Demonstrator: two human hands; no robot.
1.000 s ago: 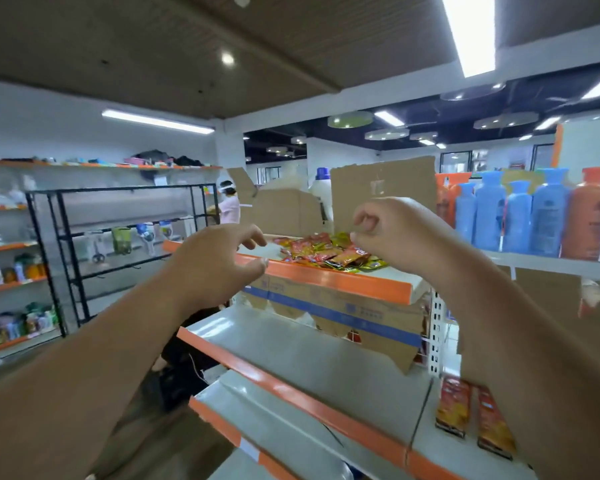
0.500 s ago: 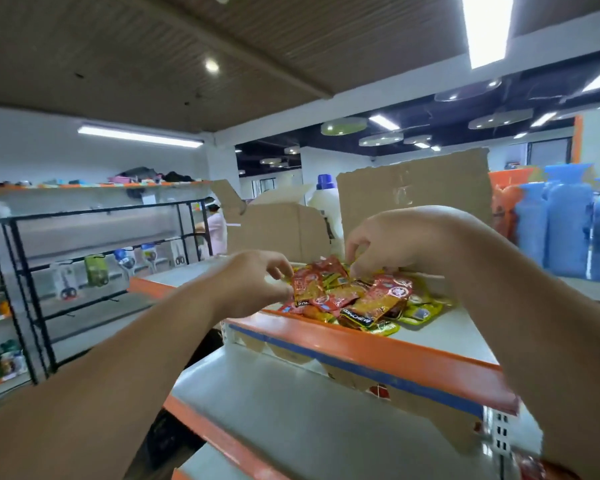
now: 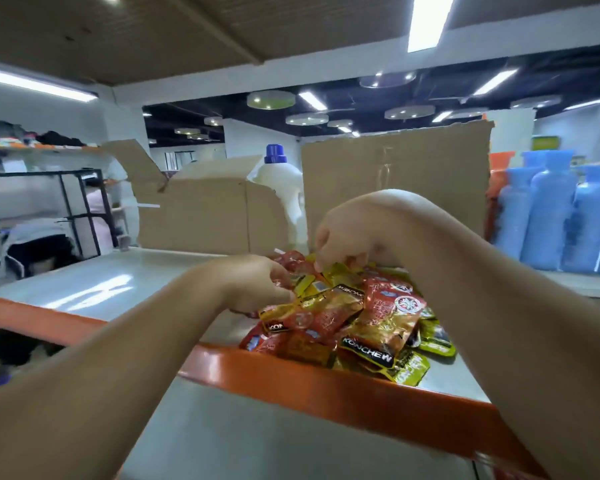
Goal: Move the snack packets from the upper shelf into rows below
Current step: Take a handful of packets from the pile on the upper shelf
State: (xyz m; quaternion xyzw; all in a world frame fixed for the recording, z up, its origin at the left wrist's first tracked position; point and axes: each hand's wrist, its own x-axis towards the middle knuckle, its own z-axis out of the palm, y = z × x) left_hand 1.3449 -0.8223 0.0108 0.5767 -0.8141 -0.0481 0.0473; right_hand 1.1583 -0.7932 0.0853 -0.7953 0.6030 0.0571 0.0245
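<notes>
your left grip [image 3: 253,282] clamped on snack packets [image 3: 354,323] | right grip [image 3: 350,233] pinches pile's far side | pile at upper shelf [image 3: 101,282] front edge

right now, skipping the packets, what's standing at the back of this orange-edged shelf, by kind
open cardboard box: 1
cardboard sheet: 1
white bottle: 1
total: 3
The packets lie in an overlapping heap, so they get no count.

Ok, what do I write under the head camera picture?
Left hand and right hand pinch snack packets from the red and yellow heap on the orange-edged upper shelf.
</notes>
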